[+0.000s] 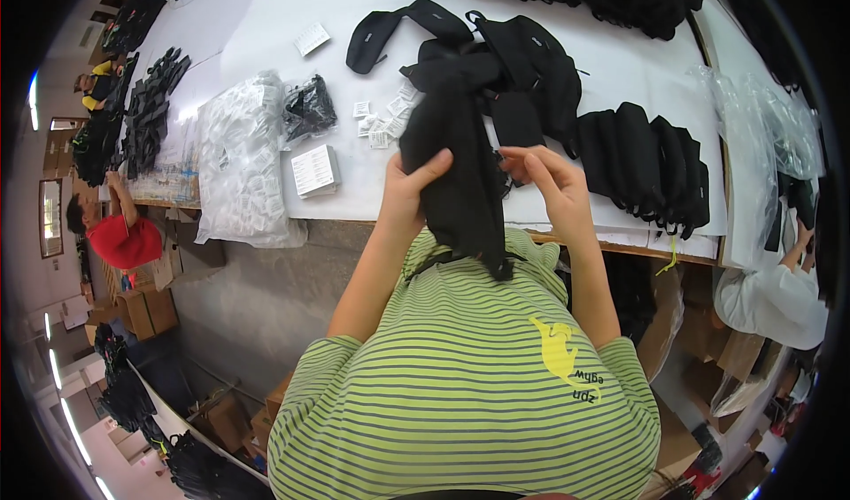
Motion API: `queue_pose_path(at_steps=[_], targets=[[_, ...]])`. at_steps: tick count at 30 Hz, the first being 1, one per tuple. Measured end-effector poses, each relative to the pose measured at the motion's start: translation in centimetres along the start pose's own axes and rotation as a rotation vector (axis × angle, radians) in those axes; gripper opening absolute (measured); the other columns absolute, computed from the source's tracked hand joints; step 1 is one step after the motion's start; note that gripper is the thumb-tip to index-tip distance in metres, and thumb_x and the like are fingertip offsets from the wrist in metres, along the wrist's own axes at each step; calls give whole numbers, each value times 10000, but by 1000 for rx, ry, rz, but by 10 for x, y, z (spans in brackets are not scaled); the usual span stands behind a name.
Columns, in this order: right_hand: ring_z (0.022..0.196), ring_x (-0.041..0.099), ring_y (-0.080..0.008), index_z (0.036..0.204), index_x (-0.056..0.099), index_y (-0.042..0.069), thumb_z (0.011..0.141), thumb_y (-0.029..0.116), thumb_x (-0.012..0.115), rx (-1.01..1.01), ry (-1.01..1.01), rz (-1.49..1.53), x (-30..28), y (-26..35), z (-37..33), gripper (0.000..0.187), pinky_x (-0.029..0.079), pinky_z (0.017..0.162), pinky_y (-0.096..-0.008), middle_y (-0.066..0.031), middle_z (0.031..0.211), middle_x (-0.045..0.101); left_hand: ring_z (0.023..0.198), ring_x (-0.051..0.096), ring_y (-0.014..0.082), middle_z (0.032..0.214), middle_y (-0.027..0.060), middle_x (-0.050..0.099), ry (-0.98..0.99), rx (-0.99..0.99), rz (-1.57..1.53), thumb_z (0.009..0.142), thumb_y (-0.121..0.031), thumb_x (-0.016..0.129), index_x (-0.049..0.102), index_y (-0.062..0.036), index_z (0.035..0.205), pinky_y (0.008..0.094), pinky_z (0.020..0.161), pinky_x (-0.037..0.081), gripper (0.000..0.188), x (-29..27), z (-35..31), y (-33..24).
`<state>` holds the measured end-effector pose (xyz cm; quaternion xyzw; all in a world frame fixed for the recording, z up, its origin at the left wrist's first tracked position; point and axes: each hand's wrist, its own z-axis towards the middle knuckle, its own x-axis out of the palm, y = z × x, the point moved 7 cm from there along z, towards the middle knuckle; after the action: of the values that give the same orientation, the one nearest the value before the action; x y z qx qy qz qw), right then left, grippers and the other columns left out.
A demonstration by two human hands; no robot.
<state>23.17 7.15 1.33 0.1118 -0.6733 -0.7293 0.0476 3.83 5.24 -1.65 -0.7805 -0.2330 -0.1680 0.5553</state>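
Note:
My left hand [409,186] grips a black fabric bag [456,168] that hangs down in front of my striped shirt. My right hand [551,181] is at the bag's right edge, fingers pinching the fabric or a small part of it. The bag's upper end lies on the white table [266,22] among other black bags [522,66]. Small white packets [382,119] are scattered on the table just left of the bag.
A row of stacked black bags [651,159] lies to the right. A large clear sack of white packets [241,159], a small clear bag of black parts [308,109] and a white box [315,171] sit left. Clear plastic bags [770,133] lie far right. Other people work at left and right.

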Motion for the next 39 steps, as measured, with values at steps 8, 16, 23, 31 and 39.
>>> queue_pose_path(at_steps=[8,16,23,31,39], targets=[[778,587,-65,1070,664,19,861,105,670,-107,-219,306,-5,22,24,226,455,681,-200,-11,937,675,714,654,142,859,91,675,104,-143,104,776,-151,749,630,45,993,250,655,536,316,31,-12,11],[659,554,-76,838,649,1,792,34,700,-301,-374,-36,-13,36,10,77,409,592,-202,-27,811,643,716,654,137,873,89,671,32,-189,79,782,-149,725,620,36,1012,243,652,532,314,34,-11,16],[603,503,-83,809,649,3,757,14,719,-354,-369,-139,-11,44,-1,88,386,559,-215,-32,795,633,716,664,143,881,90,677,31,-206,24,822,-149,658,608,25,1067,239,644,544,305,35,-11,15],[628,491,-102,780,648,8,735,41,733,-254,-81,-35,25,51,-20,101,385,547,-223,-23,761,629,699,671,172,868,105,680,-37,-121,-37,877,-243,608,619,19,1043,267,633,558,310,19,8,5],[641,482,-121,767,649,31,740,65,727,-180,171,22,48,49,-30,90,367,530,-246,-23,716,603,670,678,188,846,116,692,-75,-89,-271,905,-209,581,638,8,997,269,589,570,243,-6,25,-8]])
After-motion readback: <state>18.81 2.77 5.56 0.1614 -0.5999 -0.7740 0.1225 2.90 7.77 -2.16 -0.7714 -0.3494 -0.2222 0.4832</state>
